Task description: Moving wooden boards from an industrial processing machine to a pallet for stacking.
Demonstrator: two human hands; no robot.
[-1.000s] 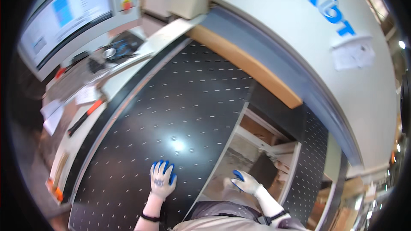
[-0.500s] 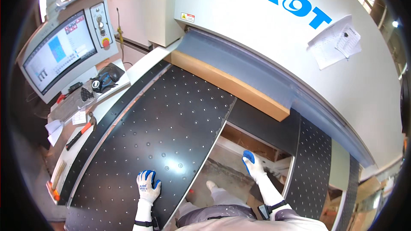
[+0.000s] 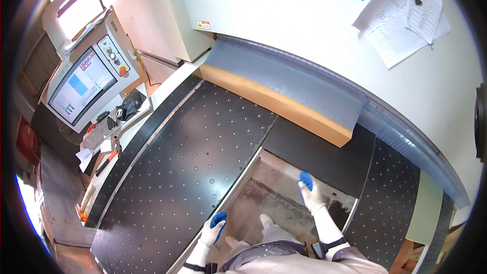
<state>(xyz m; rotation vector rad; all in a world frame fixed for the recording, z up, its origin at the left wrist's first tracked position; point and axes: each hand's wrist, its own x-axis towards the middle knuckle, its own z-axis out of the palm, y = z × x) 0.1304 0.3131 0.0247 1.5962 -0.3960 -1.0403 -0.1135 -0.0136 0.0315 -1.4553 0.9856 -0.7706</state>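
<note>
Both hands wear white gloves with blue coating. My left hand (image 3: 213, 228) hangs by the inner edge of the black dotted worktable (image 3: 182, 152), fingers loosely bent and nothing visible in them. Over the gap between the table sections is my right hand (image 3: 309, 193), its fingers loosely curled and seemingly bare of any object. Beyond it, a thick light-brown board (image 3: 279, 102) lies across the far end of the table, against a grey strip curtain (image 3: 284, 78) that hides its far side.
A white machine body (image 3: 304, 15) with pinned papers (image 3: 398, 20) rises behind the curtain. At left stand a control screen (image 3: 82, 85) and a side ledge with a hammer (image 3: 107, 161). Another dotted table section (image 3: 390, 172) extends at right. Floor shows through the gap.
My left hand has lifted off the tabletop and moved right to its inner edge. The right hand stays over the gap. The view has shifted, and the board looks unmoved.
</note>
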